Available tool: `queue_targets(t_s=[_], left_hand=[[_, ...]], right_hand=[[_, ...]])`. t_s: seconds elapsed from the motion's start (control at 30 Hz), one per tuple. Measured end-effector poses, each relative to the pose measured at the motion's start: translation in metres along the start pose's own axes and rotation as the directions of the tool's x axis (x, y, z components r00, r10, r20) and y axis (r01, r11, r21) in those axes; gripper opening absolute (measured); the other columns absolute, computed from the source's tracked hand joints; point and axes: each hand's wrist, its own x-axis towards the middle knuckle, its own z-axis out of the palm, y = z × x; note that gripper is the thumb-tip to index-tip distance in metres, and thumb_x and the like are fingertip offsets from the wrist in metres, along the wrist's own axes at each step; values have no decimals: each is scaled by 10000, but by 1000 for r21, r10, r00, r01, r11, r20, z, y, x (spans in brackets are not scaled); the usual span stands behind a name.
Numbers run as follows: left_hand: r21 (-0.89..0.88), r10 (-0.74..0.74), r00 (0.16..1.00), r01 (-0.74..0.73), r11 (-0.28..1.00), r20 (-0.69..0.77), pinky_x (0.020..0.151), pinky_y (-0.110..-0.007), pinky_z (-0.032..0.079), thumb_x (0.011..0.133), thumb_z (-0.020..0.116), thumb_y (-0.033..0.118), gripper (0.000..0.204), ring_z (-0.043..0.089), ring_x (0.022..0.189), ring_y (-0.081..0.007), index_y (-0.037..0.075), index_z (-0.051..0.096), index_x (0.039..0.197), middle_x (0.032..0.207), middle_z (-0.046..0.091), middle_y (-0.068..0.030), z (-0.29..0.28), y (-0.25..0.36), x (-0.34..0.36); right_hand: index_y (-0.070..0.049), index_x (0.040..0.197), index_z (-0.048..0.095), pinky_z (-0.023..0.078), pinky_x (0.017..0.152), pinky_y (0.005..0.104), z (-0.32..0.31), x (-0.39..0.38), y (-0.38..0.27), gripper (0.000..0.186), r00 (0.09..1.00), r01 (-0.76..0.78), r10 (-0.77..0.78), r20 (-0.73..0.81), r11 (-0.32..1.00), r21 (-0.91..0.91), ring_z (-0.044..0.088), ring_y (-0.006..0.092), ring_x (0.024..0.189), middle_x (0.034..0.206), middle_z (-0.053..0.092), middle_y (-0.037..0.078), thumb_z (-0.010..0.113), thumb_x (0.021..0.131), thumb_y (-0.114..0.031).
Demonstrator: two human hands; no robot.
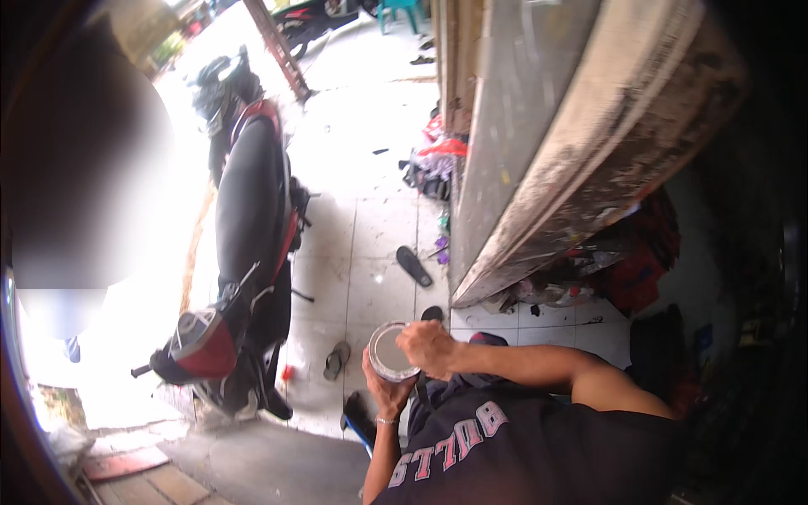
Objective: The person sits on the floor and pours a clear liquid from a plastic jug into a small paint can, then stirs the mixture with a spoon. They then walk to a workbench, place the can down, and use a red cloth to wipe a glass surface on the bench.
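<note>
A round tub with a pale grey top and a lighter rim sits in my left hand, whose fingers wrap round its side and underside; a band circles that wrist. My right hand is closed over the tub's right half, fingers curled down at the top. What those fingertips grip is hidden. Both forearms come in from the lower right, in front of my dark T-shirt.
A scooter stands on the tiled floor at left, beside a blurred person. Sandals lie around. A worn wooden door frame rises at right, with heaped bags behind. A step crosses the bottom left.
</note>
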Motion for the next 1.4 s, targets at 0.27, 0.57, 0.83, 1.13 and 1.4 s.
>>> queue_targets(t_s=[0.27,0.57,0.83,1.13,1.4], left_hand=[[112,82,994,-73,991,-76,1177,-468,423,575,989,311,1194,481,1398,-420,-12,350,1530,1524,458,-222,-44,-46,72],[320,239,964,-191,928,-119,1169,-465,430,582,1020,403,1285,504,1402,-367,2,287,1558,1513,476,-212,-49,-74,242],[175,179,984,-176,969,-2,1150,-471,440,575,1020,361,1272,517,1386,-373,8,292,1556,1500,496,-208,-20,-64,441],[35,419,902,-425,905,101,1167,-481,425,627,998,354,1205,493,1413,-396,-5,314,1552,1561,448,-212,15,-22,655],[-26,437,878,-441,897,193,1191,-511,397,548,1013,309,1277,445,1426,-441,-11,297,1556,1543,435,-247,70,-37,848]], right_hand=[[0,786,710,576,728,538,28,85,-12,194,978,-38,2,210,985,166,710,444,745,772,699,243,612,846,-156],[-28,763,659,544,650,469,17,222,53,108,994,-27,21,112,998,55,684,367,698,714,657,155,653,862,-70],[-6,747,644,548,673,491,-29,371,144,165,972,-224,225,-62,974,11,699,391,726,755,683,191,642,880,-103],[-29,770,690,558,717,538,-115,515,235,147,910,-311,304,-280,950,19,698,420,748,762,695,184,619,872,-109],[-26,807,674,526,655,486,-167,649,341,130,928,-215,215,-305,976,34,674,380,717,742,659,157,670,914,-98]])
